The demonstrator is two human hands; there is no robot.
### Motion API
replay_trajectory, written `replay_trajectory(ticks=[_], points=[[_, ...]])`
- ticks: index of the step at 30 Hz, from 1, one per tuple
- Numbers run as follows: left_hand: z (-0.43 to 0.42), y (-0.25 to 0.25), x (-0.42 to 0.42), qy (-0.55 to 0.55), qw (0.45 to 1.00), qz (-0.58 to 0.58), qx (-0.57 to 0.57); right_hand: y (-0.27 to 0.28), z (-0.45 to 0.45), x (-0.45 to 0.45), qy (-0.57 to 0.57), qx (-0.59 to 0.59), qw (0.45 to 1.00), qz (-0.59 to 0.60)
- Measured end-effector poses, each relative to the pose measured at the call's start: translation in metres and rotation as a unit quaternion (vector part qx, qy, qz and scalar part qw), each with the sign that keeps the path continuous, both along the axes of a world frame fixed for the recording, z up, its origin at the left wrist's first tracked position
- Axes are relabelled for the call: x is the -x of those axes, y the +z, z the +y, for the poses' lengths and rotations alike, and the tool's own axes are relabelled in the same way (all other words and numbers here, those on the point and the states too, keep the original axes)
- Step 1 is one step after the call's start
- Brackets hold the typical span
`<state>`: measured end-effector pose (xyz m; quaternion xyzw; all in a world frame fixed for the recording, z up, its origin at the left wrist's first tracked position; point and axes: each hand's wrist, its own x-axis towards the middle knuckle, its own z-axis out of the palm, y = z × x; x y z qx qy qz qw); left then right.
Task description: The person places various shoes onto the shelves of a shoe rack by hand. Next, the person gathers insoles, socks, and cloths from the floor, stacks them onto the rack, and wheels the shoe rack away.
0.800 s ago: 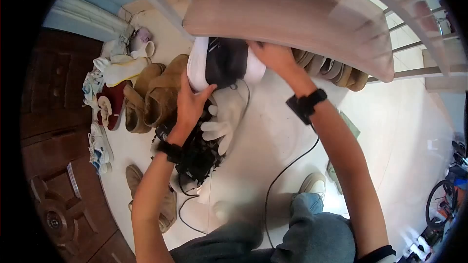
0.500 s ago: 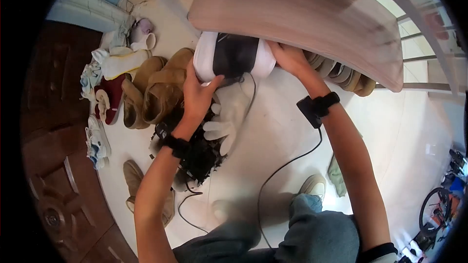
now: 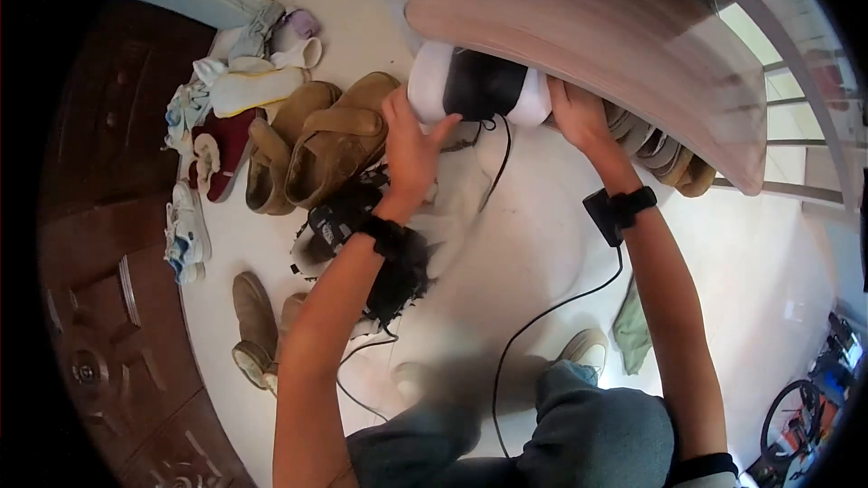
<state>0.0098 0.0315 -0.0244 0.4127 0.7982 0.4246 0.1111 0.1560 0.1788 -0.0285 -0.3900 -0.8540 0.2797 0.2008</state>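
Note:
A rounded white object with a wide black middle band [image 3: 485,86] sits at the front edge of a wooden board, partly under it; its exact kind I cannot make out. A thin black cord hangs from its front. My left hand [image 3: 415,146] grips its left end, thumb on the lower front edge. On the other side, my right hand [image 3: 579,115] holds the right end, with some fingers hidden behind it and the board. Straps with small dark boxes and cables circle both wrists.
The wooden board [image 3: 579,14] overhangs at the top. Brown slippers [image 3: 334,140], a red shoe [image 3: 226,154] and white sneakers [image 3: 185,230] lie at left by a dark door [image 3: 108,244]. Black fabric [image 3: 398,276] lies below my left forearm. More shoes [image 3: 665,152] stand under the board at right.
In the view, the white-and-black object, both hands and the board have shifted right and slightly up, along with the surroundings. Both hands keep their hold on the object.

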Motion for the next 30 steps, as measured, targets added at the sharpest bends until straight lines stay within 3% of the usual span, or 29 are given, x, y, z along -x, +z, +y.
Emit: replay_trajectory(ticks=[5,7,9,12,16,18,22,25,27,30], points=[[0.005,-0.01,0.027,-0.073,0.995,0.062,-0.015,0.021,0.002,-0.011,0.079,0.098,0.988,-0.088],[0.01,-0.005,0.046,-0.104,0.992,0.072,-0.027,0.021,0.0,-0.017,0.104,0.037,0.99,-0.09],[0.014,0.005,0.063,-0.241,0.945,-0.183,0.122,0.021,0.001,-0.022,0.124,-0.019,0.987,-0.098],[0.025,0.031,0.075,-0.307,0.914,-0.163,0.208,0.028,0.002,-0.021,0.15,0.035,0.981,-0.121],[0.027,0.033,0.072,-0.336,0.915,-0.17,0.146,0.032,0.002,-0.021,0.166,0.07,0.978,-0.102],[0.027,0.029,0.073,-0.359,0.921,-0.12,0.093,0.027,0.004,-0.021,0.163,0.087,0.978,-0.098],[0.029,0.022,0.077,-0.351,0.92,-0.097,0.146,0.018,0.009,-0.025,0.159,0.074,0.979,-0.106],[0.03,0.013,0.081,-0.315,0.936,-0.125,0.1,0.016,0.004,-0.024,0.166,0.083,0.978,-0.094],[0.033,0.011,0.084,-0.307,0.946,-0.059,0.085,0.022,0.004,-0.022,0.16,0.078,0.978,-0.104],[0.034,0.001,0.088,-0.282,0.953,-0.075,0.079,0.026,0.002,-0.02,0.151,0.115,0.975,-0.115]])
